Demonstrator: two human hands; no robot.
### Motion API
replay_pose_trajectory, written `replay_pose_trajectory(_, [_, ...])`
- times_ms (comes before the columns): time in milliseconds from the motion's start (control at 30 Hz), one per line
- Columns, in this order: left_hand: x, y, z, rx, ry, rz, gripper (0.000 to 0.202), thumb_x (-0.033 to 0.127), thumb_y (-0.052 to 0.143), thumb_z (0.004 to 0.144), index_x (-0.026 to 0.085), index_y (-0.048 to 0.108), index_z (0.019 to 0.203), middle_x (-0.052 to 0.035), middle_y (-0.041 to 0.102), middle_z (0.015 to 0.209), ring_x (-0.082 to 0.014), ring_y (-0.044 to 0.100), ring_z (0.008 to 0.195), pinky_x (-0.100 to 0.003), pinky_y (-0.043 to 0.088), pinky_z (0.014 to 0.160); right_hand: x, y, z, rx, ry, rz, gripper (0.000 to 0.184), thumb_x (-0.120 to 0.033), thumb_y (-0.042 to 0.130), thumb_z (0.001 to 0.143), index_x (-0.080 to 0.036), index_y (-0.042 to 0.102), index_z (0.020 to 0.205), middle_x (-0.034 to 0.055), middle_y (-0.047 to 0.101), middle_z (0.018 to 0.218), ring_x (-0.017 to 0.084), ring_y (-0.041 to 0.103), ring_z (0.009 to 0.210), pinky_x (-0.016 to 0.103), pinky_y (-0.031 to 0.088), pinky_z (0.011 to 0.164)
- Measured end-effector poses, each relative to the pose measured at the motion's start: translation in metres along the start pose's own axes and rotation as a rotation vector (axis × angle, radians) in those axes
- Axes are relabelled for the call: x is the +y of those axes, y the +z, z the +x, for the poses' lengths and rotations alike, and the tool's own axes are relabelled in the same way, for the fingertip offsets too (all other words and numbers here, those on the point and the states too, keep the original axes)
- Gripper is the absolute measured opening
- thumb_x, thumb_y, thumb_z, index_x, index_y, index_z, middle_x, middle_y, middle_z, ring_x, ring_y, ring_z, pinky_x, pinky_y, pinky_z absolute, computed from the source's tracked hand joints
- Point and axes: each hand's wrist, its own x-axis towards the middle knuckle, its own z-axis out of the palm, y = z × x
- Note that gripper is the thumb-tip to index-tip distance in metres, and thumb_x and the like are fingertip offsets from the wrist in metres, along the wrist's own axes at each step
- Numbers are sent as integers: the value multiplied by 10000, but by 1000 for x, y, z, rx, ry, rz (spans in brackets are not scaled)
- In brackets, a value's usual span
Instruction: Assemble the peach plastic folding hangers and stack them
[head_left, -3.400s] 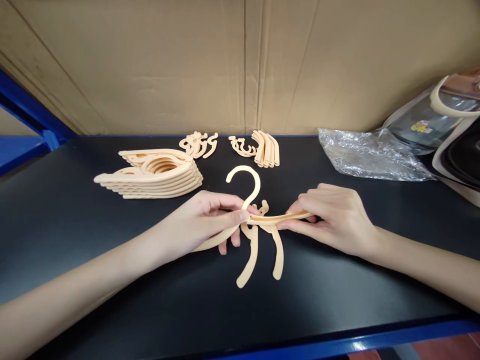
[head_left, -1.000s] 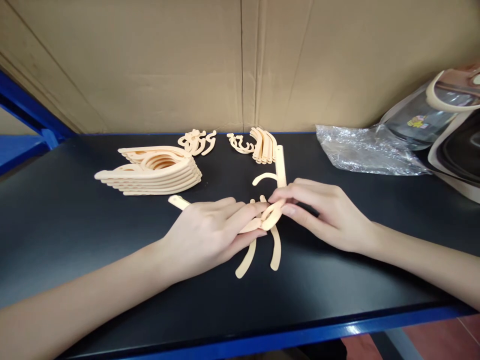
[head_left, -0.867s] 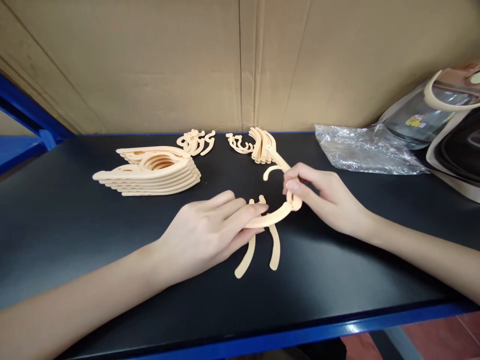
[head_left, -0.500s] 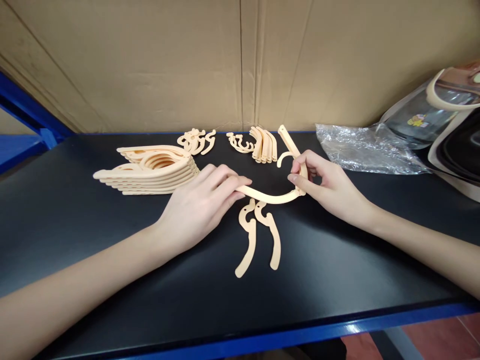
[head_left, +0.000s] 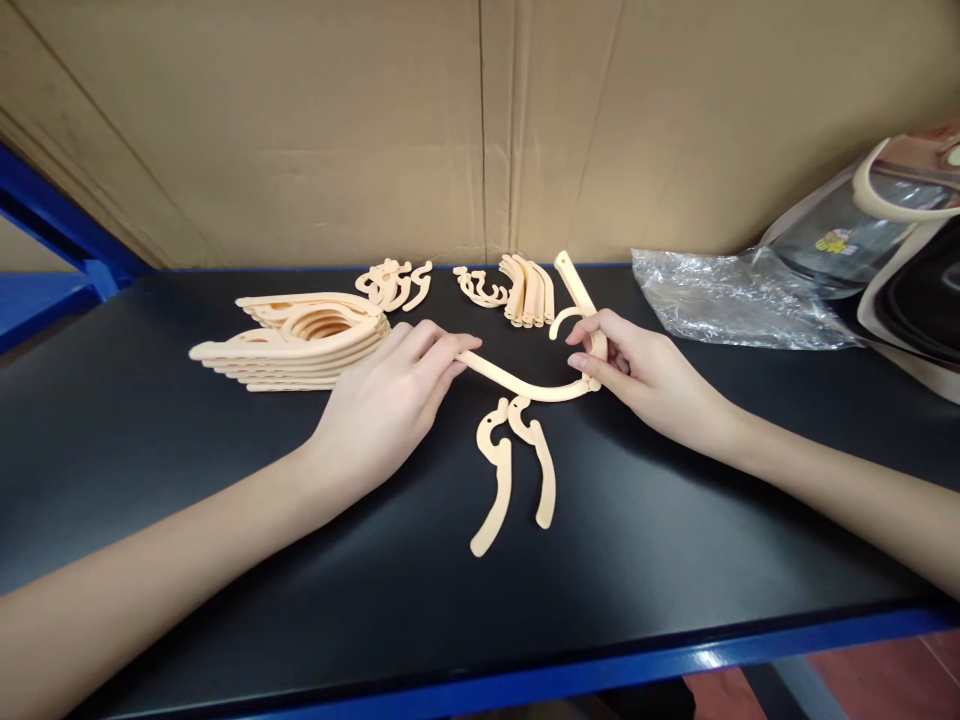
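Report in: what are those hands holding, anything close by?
Left hand holding one end of the hanger. Right hand gripping it beside the hook. Two curved pieces close by on the black shelf.

This looks like a workshop or storeroom, which one is unclear: a black shelf board (head_left: 375, 620) set in a blue metal rack frame (head_left: 67, 225), brown cardboard (head_left: 300, 130) behind it, and grouped hanger pieces (head_left: 529, 290) along the back.
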Motion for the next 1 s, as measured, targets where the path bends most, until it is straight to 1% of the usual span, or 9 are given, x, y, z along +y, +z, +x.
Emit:
replay_pose_trajectory(167, [0, 2, -1, -30, -22, -108, 392, 319, 350, 1014, 134, 504, 1324, -82, 633, 1021, -237, 608, 935, -366, 511, 796, 0, 1, -1, 6, -30, -18, 108, -306, 526, 944, -233, 541, 1023, -36, 489, 741, 111, 434, 579, 266, 367, 591])
replay_pose_trajectory(267, [-1, 3, -2, -41, -69, -249, 528, 390, 427, 988, 130, 352, 1441, -116, 599, 1180, -251, 597, 1058, -386, 521, 866, 1, 1, -2, 10, -21, -32, 117, -308, 530, 943, -232, 542, 1031, -40, 479, 728, 110, 428, 574, 265, 363, 588])
replay_pose_trajectory(333, [0, 0, -2, 10, -52, -289, 564, 383, 475, 970, 126, 325, 1449, -146, 536, 1315, -263, 543, 1182, -407, 496, 951, 1, 1, -2, 15, -15, -43, 111, -302, 532, 943, -231, 546, 1027, -45, 466, 711, 111, 423, 574, 265, 363, 592])
replay_pose_trajectory(433, [2, -6, -2, 70, 143, -308, 418, 325, 508, 963, 145, 472, 1338, -132, 549, 1331, -255, 505, 1238, -419, 438, 1037, 2, 1, -2, 14, -10, -46, 105, -303, 531, 946, -232, 550, 1020, -45, 471, 716, 110, 416, 575, 264, 363, 594])
replay_pose_trajectory(533, [6, -9, -4, -2, 408, -379, 332, 295, 506, 969, 181, 558, 1277, -104, 583, 1324, -228, 532, 1217, -380, 442, 1032, 2, 0, -1, -1, -13, -30, 117, -316, 529, 947, -232, 548, 1025, -36, 503, 757, 109, 415, 576, 267, 364, 590])
replay_pose_trajectory(600, [9, -8, -7, -66, 512, -406, 342, 321, 501, 974, 184, 579, 1277, -110, 556, 1378, -241, 512, 1263, -382, 441, 1047, 3, -1, -1, -5, -15, -25, 118, -321, 530, 947, -234, 550, 1025, -31, 519, 782, 109, 420, 582, 267, 369, 593])
replay_pose_trajectory(833, [10, -6, -8, -193, 552, -381, 366, 352, 444, 999, 173, 579, 1288, -103, 601, 1339, -257, 555, 1237, -413, 499, 998, 4, -3, 0, 1, 26, -45, 114, -323, 545, 939, -242, 565, 1017, -43, 518, 778, 97, 410, 571, 261, 360, 580])
replay_pose_trajectory(933, [12, -8, -7, -246, 559, -357, 447, 429, 455, 984, 201, 521, 1363, -114, 551, 1399, -289, 568, 1214, -454, 517, 957, 5, -3, 1, -3, 44, -33, 117, -333, 550, 938, -246, 576, 1012, -51, 493, 737, 97, 395, 562, 259, 343, 565])
replay_pose_trajectory(1000, [14, -8, -7, -280, 549, -385, 473, 461, 464, 974, 213, 514, 1373, -103, 497, 1454, -297, 507, 1291, -469, 485, 1012, 5, -2, 2, -6, 51, -24, 120, -340, 546, 940, -249, 579, 1011, -55, 477, 717, 97, 387, 560, 257, 337, 560])
